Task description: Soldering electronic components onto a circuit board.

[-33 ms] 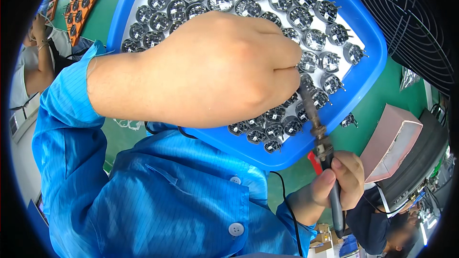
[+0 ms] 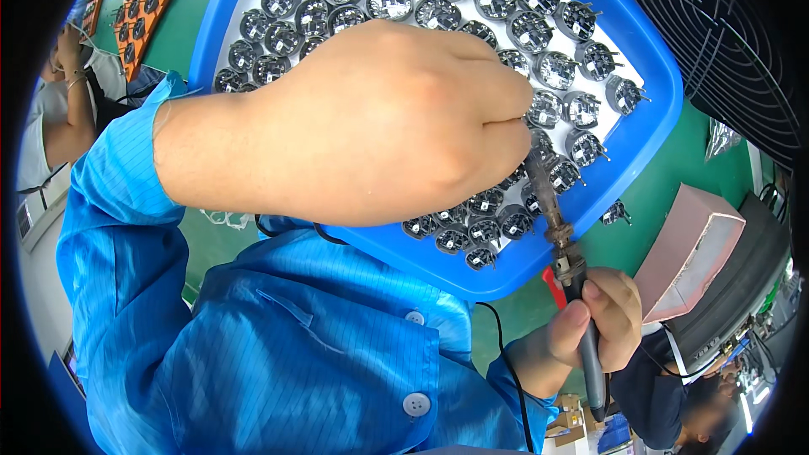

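My left hand (image 2: 379,122) reaches across a blue tray (image 2: 661,131), back of the hand up and fingers curled closed. Its fingertips and whatever they may hold are hidden behind the knuckles. Between the thumb and fingers of my right hand (image 2: 602,320) is a soldering iron (image 2: 581,286) with a dark handle and a worn metal barrel. The barrel slants up over the tray toward my left fingers; its tip is hidden beside them. Many small round black parts (image 2: 389,2) with shiny circuit boards and metal pins stand on the tray's white lining.
Beyond the tray's right side are a black wire fan guard (image 2: 716,25), a pink box (image 2: 687,253) and one loose round part (image 2: 615,212) on the green table (image 2: 708,160). An orange board (image 2: 152,8) holds more parts at upper left. Other people sit nearby at left and lower right.
The soldering iron has shifted very slightly to the left in my right hand's grip. My left hand looks the same.
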A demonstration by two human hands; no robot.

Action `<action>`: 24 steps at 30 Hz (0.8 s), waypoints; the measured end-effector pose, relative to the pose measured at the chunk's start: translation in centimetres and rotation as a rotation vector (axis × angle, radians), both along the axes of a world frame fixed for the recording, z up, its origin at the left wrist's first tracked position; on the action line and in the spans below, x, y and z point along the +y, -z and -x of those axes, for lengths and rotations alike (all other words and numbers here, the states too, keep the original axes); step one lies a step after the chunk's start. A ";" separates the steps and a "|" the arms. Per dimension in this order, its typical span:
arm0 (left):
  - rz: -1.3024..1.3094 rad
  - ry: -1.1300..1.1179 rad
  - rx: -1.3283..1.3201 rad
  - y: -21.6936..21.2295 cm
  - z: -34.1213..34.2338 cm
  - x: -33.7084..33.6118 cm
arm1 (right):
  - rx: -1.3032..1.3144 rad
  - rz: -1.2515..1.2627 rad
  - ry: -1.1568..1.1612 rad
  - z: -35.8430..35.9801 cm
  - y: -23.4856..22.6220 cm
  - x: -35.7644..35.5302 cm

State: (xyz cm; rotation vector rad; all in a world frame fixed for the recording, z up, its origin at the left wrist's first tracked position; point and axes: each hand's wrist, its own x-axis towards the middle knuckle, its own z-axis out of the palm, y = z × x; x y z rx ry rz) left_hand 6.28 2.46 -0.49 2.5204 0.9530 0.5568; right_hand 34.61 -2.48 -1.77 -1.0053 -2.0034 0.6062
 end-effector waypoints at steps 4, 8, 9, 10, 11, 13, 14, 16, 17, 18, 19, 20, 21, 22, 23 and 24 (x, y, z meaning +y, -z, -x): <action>-0.019 -0.013 -0.005 0.0 0.0 -0.1 | -0.028 0.009 0.006 0.2 -0.3 0.1; -0.055 -0.012 -0.004 0.2 0.0 0.0 | -0.040 -0.024 0.047 0.4 -0.2 0.0; -0.053 -0.011 -0.004 0.2 0.1 0.0 | -0.041 -0.022 0.048 0.3 -0.2 0.0; -0.054 -0.004 -0.018 0.1 0.1 0.1 | -0.013 -0.024 0.011 0.3 -0.2 0.2; -0.055 0.001 -0.030 0.0 0.2 0.0 | 0.017 -0.026 -0.028 0.2 -0.1 0.3; -0.100 -0.014 -0.042 0.1 0.4 0.0 | -0.008 -0.023 -0.021 0.3 -0.2 0.4; -0.144 -0.026 -0.058 0.2 0.4 0.0 | -0.038 -0.020 -0.012 0.3 -0.3 0.4; -0.160 -0.067 -0.110 0.6 0.4 0.0 | -0.005 -0.030 0.009 0.1 -0.6 0.1; -0.177 -0.109 -0.161 0.7 0.5 0.0 | 0.029 -0.042 0.029 0.0 -0.8 -0.2; -0.176 -0.110 -0.163 0.7 0.6 0.1 | 0.114 -0.030 0.016 -0.5 -0.8 -0.3; -0.200 -0.133 -0.175 0.6 0.8 0.3 | 0.112 -0.029 0.014 -1.2 -0.6 -0.5; -0.226 -0.154 -0.182 0.4 0.9 0.3 | 0.177 -0.162 0.142 -2.0 -0.3 -0.8; -0.226 -0.155 -0.186 0.4 1.0 0.3 | 0.234 -0.293 0.269 -3.0 -0.2 -1.0; -0.217 -0.162 -0.195 0.4 1.0 0.3 | 0.205 -0.375 0.384 -4.5 -0.5 -1.2; -0.207 -0.171 -0.197 0.3 1.3 0.2 | 0.181 -0.454 0.499 -6.0 -0.7 -1.6; -0.207 -0.174 -0.196 0.3 1.4 0.3 | -0.058 -0.609 0.805 -6.6 -0.3 -1.8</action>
